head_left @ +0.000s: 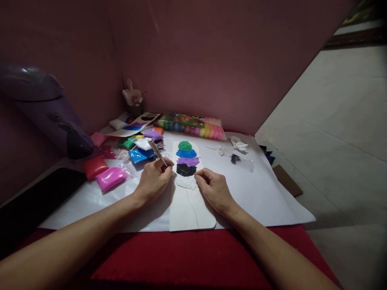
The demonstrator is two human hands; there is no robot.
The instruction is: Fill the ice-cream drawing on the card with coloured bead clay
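"What sits furthest left?"
"A shiny purple rounded object (51, 108) at the upper left of the frame. Then, left of centre, a red plastic packet (95, 167), a bright pink plastic packet (111, 178) and a glossy blue plastic packet (140, 155), lying on a large white sheet (254, 197)."
"And the left hand (155, 177)?"
"Just left of centre, its fingers grasping a slim tool with a pale ridged upper end (156, 150), tilted up and leftward."
"Where's the work itself?"
"At the centre: a long cream card (184, 213) bearing stacked, ridged bands, green at the top, then blue, purple, black, and a ridged white band (186, 182) lowest. A thin dark line runs down the card below it."
"The right hand (214, 189)?"
"Right of centre, fingertips drawn together at the white band's right edge. I can't tell whether they pinch anything."
"Further right?"
"A crumpled white lump (238, 143), then a flat brown piece (287, 180) at the right."
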